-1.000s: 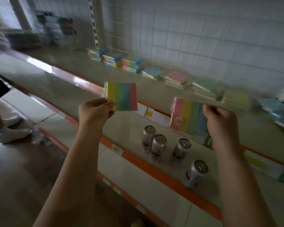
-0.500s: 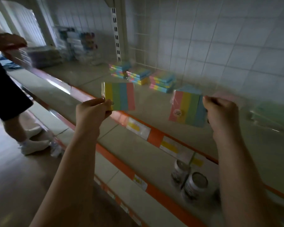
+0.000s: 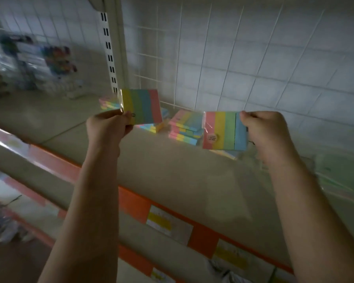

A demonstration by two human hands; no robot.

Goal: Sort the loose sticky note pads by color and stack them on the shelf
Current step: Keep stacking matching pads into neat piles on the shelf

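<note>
My left hand (image 3: 108,125) pinches a wrapped rainbow-striped pad (image 3: 143,106) by its lower left corner, held upright above the shelf (image 3: 172,170). In my right hand (image 3: 262,131) is a second striped pad (image 3: 221,130), gripped by its blue right edge. Behind both pads, stacks of the same multicolour pads (image 3: 184,127) lie on the shelf near the wire-grid back wall. One more stack (image 3: 108,103) shows partly behind the left pad.
The shelf's orange front rail (image 3: 135,201) carries price labels (image 3: 168,223). A white slotted upright (image 3: 110,48) rises at the back. Blurred stationery (image 3: 55,60) stands far left. Greenish wrapped packs (image 3: 339,176) lie at the right. A lower shelf (image 3: 172,240) sits beneath.
The view has tilted up and moved closer to the upper shelf. Both hands have carried their pads forward, now in front of the multicolour stacks. The cans and the other person have left the frame.
</note>
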